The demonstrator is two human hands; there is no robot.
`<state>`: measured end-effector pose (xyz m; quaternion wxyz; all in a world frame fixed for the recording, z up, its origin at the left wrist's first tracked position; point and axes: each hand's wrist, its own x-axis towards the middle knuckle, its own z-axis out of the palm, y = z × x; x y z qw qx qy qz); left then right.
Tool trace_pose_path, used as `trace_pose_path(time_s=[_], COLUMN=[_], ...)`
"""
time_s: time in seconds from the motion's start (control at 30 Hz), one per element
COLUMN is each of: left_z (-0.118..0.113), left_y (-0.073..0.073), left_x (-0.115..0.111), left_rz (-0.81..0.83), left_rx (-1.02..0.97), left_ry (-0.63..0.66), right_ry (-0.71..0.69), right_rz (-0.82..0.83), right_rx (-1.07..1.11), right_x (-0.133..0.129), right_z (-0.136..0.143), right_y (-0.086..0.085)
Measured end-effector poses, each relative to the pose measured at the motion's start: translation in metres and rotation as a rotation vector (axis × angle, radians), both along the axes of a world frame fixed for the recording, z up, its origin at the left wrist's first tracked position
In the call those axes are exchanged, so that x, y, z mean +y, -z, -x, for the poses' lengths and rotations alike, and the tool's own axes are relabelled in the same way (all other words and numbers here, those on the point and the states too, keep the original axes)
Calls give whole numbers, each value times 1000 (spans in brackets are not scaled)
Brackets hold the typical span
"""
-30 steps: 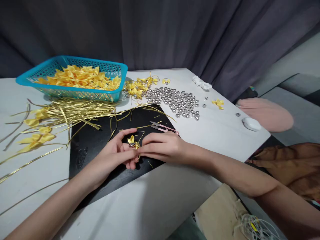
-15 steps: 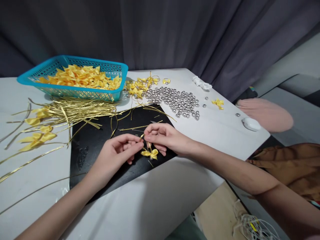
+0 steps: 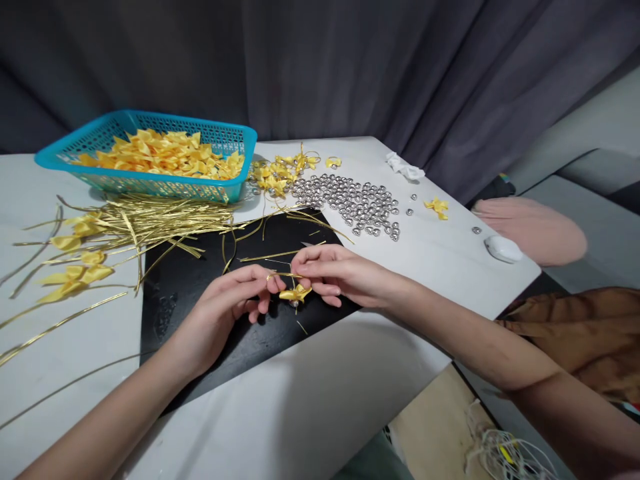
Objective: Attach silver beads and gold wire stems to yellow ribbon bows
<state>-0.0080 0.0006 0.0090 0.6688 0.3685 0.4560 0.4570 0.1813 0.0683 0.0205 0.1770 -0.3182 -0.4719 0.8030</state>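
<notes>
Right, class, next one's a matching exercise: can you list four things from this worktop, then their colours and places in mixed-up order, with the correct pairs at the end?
Things:
1. Basket
2. Mat
3. Loose beads
4. Bow over the mat

Colours and places:
A. Silver, spread to the right of the basket
B. Yellow, between the left hand and the right hand
C. Blue, with holes in its sides
D. Black and flat

Pairs: 1-C, 2-D, 3-A, 4-B
</notes>
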Motion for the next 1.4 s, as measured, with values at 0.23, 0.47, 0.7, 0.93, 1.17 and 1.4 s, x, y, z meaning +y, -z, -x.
trace_pose_path(time_s=[0.23,0.47,0.7,0.93,1.17,1.4], left_z=[1,4,2,0,1,-1], left_y=[-1,1,3,-2,-2,2], left_x=[-3,-3,-2,0,-1,-2], left_rz=[-15,-18,2,58,72,-4], left_rx=[-41,-115,-161,-213,-221,-141], left_ry=[35,82,-17,-134,-121,-25], right_ry=[-30,1,21,57,87,-131], right_rz=[4,137,149,-4,-684,-1005], right_rx=[10,171,164,61,-194,-208], right_x=[-1,2,1,1,-6,-5], right_z=[0,-2,-2,-1,1,0], right_y=[-1,-1,0,0,10,12])
